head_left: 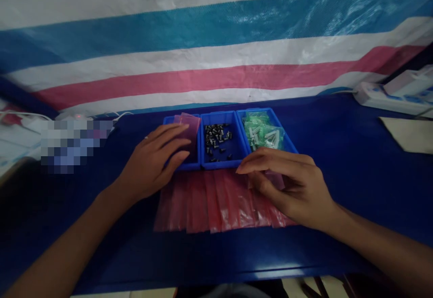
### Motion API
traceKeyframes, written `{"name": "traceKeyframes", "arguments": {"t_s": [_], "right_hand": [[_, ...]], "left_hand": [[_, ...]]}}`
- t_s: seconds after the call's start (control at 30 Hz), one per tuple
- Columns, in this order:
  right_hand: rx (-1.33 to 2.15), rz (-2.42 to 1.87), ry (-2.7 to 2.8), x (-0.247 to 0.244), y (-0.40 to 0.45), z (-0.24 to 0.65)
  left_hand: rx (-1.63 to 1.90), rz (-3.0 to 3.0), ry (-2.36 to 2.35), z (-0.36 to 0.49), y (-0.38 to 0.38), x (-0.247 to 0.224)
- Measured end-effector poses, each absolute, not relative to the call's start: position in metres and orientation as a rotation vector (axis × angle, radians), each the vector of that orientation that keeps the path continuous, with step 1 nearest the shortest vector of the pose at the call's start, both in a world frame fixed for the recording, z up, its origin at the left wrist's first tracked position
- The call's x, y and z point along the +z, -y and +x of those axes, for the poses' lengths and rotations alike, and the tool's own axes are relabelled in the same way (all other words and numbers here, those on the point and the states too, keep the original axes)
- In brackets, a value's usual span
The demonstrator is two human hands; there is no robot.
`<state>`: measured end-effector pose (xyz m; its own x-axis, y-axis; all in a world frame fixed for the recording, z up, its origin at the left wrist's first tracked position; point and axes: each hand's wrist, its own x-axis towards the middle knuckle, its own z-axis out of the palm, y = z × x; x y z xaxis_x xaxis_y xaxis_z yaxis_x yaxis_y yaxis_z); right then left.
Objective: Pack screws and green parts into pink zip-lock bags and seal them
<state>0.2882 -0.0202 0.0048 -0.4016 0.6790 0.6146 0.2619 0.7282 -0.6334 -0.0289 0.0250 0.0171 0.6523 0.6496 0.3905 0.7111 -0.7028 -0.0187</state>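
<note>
Striped plastic sheeting [216, 31] behind a blue desk [355, 185].
Overlapping pink plastic bags [198, 205] lie in a row on the desk, before three blue bins [225, 165]. The left hand [154, 160], released with fingers loosely spread, is over the left bin; the right hand [297, 183] curls above the row's right part, and whether it grasps a bag I cannot tell. Green packets [259, 131] sit in the right bin, black screws [214, 136] in the middle one.
</note>
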Motion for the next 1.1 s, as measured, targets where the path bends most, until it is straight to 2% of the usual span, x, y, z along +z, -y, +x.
{"name": "traceKeyframes", "arguments": {"t_s": [0.27,0.57,0.77,1.1], "right_hand": [[0.460,-0.615,2.045,0.002,0.019,0.290],[0.385,-0.507,2.126,-0.003,0.016,0.290],[0.372,-0.511,2.184,0.000,0.017,0.291],[0.171,-0.638,2.305,0.011,0.016,0.305]], "left_hand": [[-0.521,-3.000,1.090,-0.020,-0.107,0.052],[-0.603,-3.137,1.255,-0.015,-0.106,0.073],[-0.435,-3.009,1.296,-0.016,-0.122,0.066],[-0.054,-2.890,1.132,-0.015,-0.091,0.054]]}}
